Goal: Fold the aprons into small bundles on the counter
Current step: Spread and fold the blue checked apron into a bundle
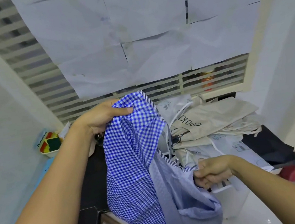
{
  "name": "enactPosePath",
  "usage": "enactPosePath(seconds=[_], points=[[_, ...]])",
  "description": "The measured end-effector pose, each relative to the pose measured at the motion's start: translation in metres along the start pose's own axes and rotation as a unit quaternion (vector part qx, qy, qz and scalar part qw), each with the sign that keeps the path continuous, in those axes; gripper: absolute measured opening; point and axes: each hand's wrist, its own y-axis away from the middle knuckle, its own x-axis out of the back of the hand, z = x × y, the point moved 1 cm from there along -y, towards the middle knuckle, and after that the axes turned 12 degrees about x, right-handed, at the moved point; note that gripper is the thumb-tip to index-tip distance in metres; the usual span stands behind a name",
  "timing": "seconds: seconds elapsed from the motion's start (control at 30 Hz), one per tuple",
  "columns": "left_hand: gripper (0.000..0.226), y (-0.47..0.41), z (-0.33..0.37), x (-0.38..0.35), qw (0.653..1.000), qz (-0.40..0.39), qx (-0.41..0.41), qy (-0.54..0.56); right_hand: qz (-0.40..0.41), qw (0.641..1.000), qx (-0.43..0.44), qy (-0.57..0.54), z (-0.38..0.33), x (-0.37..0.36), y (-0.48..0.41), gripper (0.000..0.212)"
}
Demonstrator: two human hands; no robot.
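Head view: left grip hovering raised above table, fingers and thumb curling round top edge of blue checked apron, holding it up. Right grip sitting lower, pinching trimmed edge of same apron. Apron hanging between both, draping past table's front edge. Beige aprons lying heaped on table just behind. Sponge tray sitting beyond left forearm.
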Motion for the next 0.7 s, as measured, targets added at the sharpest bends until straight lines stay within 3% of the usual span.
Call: enactPosePath(seconds=[0.07,0.13,0.2,0.27,0.33,0.4,0.47,0.53,0.63,0.7], points=[[0.017,-0.001,0.002,-0.002,0.995,0.092,-0.012,0.034,-0.014,1.0,0.001,0.021,0.0,-0.006,-0.001,0.029],[0.006,0.001,0.005,-0.006,0.987,0.142,-0.023,0.07,0.057,0.993,0.036,0.102,-0.007,-0.013,-0.006,0.034],[0.008,0.004,0.008,-0.009,0.986,0.143,-0.035,0.08,0.126,0.975,0.08,0.164,-0.015,-0.02,-0.013,0.046],[0.007,0.008,0.011,-0.01,0.989,0.126,-0.039,0.067,0.197,0.963,0.099,0.157,-0.025,-0.027,-0.018,0.073],[0.007,0.012,0.013,-0.011,0.992,0.103,-0.044,0.058,0.247,0.956,0.117,0.11,-0.031,-0.031,-0.022,0.066],[0.015,0.015,0.015,-0.009,0.993,0.091,-0.05,0.061,0.239,0.96,0.129,0.068,-0.035,-0.031,-0.022,0.045],[0.013,0.017,0.016,-0.006,0.991,0.107,-0.052,0.063,0.219,0.961,0.129,0.108,-0.039,-0.026,-0.013,0.032],[0.008,0.018,0.016,-0.003,0.985,0.148,-0.05,0.075,0.231,0.947,0.103,0.196,-0.05,-0.019,0.004,0.034],[0.01,0.016,0.013,0.001,0.971,0.209,-0.053,0.106,0.269,0.896,0.016,0.353,-0.07,-0.01,0.033,0.023],[0.009,0.013,0.011,-0.001,0.963,0.234,-0.053,0.122,0.31,0.808,-0.056,0.497,-0.088,-0.008,0.047,0.036]])
